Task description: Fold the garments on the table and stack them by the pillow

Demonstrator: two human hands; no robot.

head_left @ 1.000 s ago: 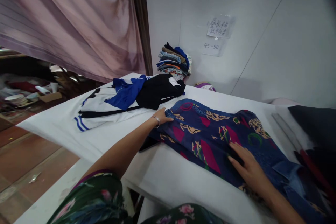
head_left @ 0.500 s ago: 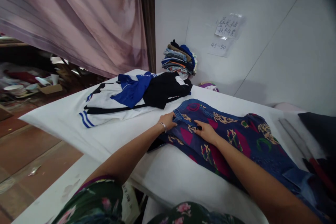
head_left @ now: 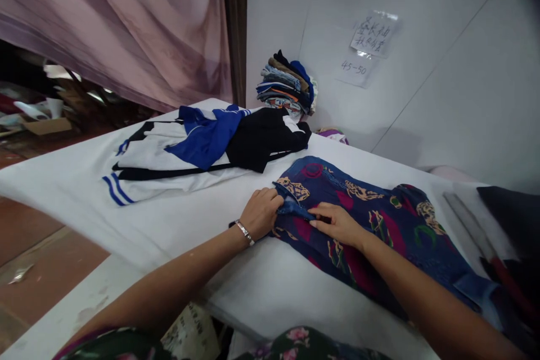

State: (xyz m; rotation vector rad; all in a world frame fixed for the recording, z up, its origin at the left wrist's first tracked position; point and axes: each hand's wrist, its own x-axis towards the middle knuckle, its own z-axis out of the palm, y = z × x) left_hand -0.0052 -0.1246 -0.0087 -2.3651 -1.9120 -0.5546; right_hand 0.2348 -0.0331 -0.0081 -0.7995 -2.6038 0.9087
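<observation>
A dark blue denim garment [head_left: 390, 228] printed with magenta, tan and green figures lies spread on the white table, running toward the lower right. At its near-left end, my left hand [head_left: 260, 212] is closed on the denim edge, fingers curled over it; a bracelet circles that wrist. Close by, my right hand [head_left: 340, 225] pinches the folded denim strip between thumb and fingers, its forearm lying across the garment. The strip is partly lifted and turned over between my hands. Whether it is a collar, a cuff or a waistband, I cannot tell.
A blue, black and white striped garment [head_left: 211, 146] lies on the white table [head_left: 185, 211] to the left. Folded clothes [head_left: 284, 87] are stacked against the wall, near a purple cloth [head_left: 333, 135]. Dark fabric [head_left: 512, 216] sits at the right; a pink curtain [head_left: 169, 28] hangs left.
My left hand has turned over and curled more tightly on the denim edge. The strip between my hands is now folded up. The view has shifted slightly.
</observation>
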